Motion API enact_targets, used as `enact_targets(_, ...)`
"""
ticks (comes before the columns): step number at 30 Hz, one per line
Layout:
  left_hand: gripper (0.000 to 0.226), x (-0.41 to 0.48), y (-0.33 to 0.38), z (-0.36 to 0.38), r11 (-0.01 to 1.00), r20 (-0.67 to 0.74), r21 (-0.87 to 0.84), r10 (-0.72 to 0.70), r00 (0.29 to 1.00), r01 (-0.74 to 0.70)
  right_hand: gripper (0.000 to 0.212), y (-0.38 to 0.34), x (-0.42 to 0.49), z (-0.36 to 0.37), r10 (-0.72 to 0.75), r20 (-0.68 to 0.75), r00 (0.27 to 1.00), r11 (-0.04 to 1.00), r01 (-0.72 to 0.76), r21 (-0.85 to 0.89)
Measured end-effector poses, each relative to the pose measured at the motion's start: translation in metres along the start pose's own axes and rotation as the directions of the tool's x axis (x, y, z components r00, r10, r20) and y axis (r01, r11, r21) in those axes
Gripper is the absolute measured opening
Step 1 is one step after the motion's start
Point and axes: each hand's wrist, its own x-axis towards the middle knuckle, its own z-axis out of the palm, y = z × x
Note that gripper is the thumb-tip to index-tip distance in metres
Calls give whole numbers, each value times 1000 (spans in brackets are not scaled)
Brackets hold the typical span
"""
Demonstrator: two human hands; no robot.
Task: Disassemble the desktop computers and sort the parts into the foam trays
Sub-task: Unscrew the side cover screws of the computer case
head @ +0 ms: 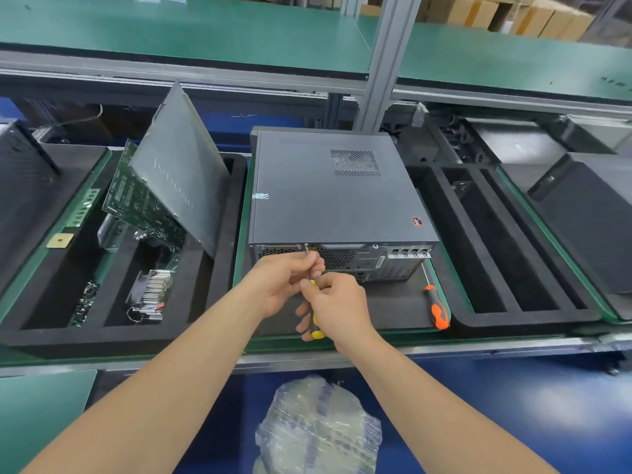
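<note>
The left forearm [171, 374] and right forearm [431, 405] are bare along their whole visible length, from the lower edge of the view to the wrists. The left hand [278, 285] and right hand [338, 307] are bare too, fingers [302, 307] uncovered.

A green shelf [205, 35] spans the top of the frame, with a grey metal post [390, 56] rising at upper centre. Brown cardboard boxes [496, 12] stand behind it in the upper right corner. A blue surface [513, 405] fills the bottom, with a crumpled clear plastic bag [318, 429] at bottom centre and a green mat [41, 405] at lower left.
</note>
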Motion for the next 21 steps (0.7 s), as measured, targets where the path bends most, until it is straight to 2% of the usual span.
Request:
enact_targets(3,15,0,1,8,999,-38,-30,-27,999,26,14,1,0,0,-130,-86,988,964,106,-244)
enact_targets(5,14,0,2,13,993,-50,-107,-64,997,58,11,4,1,1,-270,-121,955,852,178,-493)
enact_targets(6,14,0,3,13,988,-44,-135,-80,996,74,13,6,2,1,-308,-119,944,816,197,-544)
enact_targets(7,15,1,4,14,986,-31,-145,-93,995,87,14,7,2,1,-304,-113,946,832,206,-516)
enact_targets(8,16,2,5,14,985,-18,-144,-101,995,98,15,6,2,1,-259,-107,960,892,195,-408)
enact_targets(10,17,5,7,13,983,-8,-139,-121,993,118,23,5,3,-2,-51,-15,999,992,49,-115)
enact_targets(11,17,7,7,13,980,-14,-142,-140,990,136,29,5,2,-5,57,87,995,998,-57,-2)
enact_targets(13,18,9,6,11,975,-32,-131,-183,982,178,37,3,0,-15,188,345,920,959,-248,139)
enact_targets(15,19,11,5,8,972,-35,-137,-199,979,193,40,2,-1,-26,187,552,812,897,-371,242)
enact_targets(17,18,13,5,5,966,-29,-183,-191,981,183,42,2,1,-35,133,640,757,858,-412,308)
enact_targets(19,18,14,5,3,965,-22,-193,-186,982,178,38,0,2,-37,86,652,753,868,-378,322)
enact_targets(21,21,14,5,3,963,-11,-209,-176,984,169,30,0,5,-34,85,616,783,896,-330,296)
